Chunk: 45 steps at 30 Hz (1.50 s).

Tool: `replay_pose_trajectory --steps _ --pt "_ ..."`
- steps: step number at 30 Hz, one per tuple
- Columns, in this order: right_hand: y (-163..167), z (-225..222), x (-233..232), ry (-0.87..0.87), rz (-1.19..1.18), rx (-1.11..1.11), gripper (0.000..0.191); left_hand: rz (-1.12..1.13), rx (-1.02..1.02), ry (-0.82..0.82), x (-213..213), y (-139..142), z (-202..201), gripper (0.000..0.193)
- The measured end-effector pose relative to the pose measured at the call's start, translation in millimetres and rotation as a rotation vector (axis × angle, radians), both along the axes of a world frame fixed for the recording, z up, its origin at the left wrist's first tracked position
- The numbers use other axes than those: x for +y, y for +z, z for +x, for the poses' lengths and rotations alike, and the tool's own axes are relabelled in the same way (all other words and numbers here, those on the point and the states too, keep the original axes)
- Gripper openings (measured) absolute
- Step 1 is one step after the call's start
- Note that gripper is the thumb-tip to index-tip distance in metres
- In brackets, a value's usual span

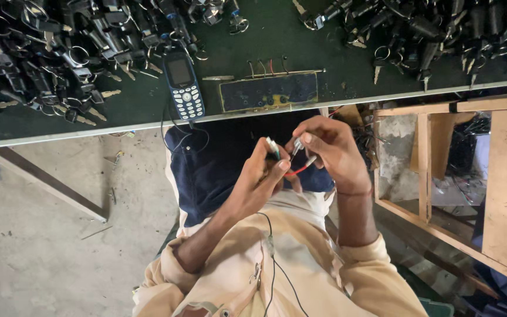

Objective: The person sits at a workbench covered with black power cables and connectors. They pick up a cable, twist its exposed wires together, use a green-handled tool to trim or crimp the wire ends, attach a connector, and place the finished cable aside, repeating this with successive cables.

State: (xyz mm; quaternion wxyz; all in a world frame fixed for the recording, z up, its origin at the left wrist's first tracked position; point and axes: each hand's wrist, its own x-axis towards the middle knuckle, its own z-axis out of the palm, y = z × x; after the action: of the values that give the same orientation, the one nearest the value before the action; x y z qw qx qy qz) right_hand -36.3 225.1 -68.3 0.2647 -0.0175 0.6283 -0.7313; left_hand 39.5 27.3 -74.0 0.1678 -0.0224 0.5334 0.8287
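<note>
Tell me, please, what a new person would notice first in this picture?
First, the two hands: the left hand and the right hand meet in the middle, pinching thin wires with small connectors over the person's lap. Next, heaps of black key-lock parts cover the dark workbench above, where a blue keypad phone lies near the edge.

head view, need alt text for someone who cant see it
Two bare hands, left hand and right hand, pinch thin wires with small connectors over the person's lap. Beyond them, a dark bench holds a blue keypad phone, a small board, and piles of black key locks.
</note>
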Motion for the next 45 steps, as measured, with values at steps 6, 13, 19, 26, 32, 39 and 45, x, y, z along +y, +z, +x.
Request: replay_pose_trajectory --steps 6,13,19,26,32,39,45 --pt "-62.4 9.5 -19.1 -0.110 -0.587 -0.356 0.018 -0.052 0.090 0.130 -5.9 -6.1 -2.5 0.026" --pt "-77.4 44.9 -27.8 -0.352 -0.649 -0.366 0.024 -0.521 0.128 0.418 14.6 -29.4 -0.4 0.012" --pt "-89.4 34.4 -17.4 -0.352 -0.507 -0.287 0.024 0.359 -0.112 0.515 31.8 -60.2 -11.9 0.023" --pt "-81.9 9.5 13.0 -0.194 -0.209 -0.193 0.039 0.261 -0.279 0.485 39.4 -91.2 -30.4 0.025" --pt "-85.3 -3.5 9.0 -0.198 -0.144 -0.188 0.034 0.198 -0.304 0.503 36.5 -102.6 -41.3 0.019" --pt "-94.3 -2.6 11.0 -0.196 -0.169 -0.198 0.032 0.194 -0.263 0.534 39.6 -99.9 -37.4 0.019" --pt "-90.1 -3.0 8.5 -0.203 -0.158 -0.196 0.029 0.151 -0.279 0.540 39.4 -93.9 -35.9 0.019"
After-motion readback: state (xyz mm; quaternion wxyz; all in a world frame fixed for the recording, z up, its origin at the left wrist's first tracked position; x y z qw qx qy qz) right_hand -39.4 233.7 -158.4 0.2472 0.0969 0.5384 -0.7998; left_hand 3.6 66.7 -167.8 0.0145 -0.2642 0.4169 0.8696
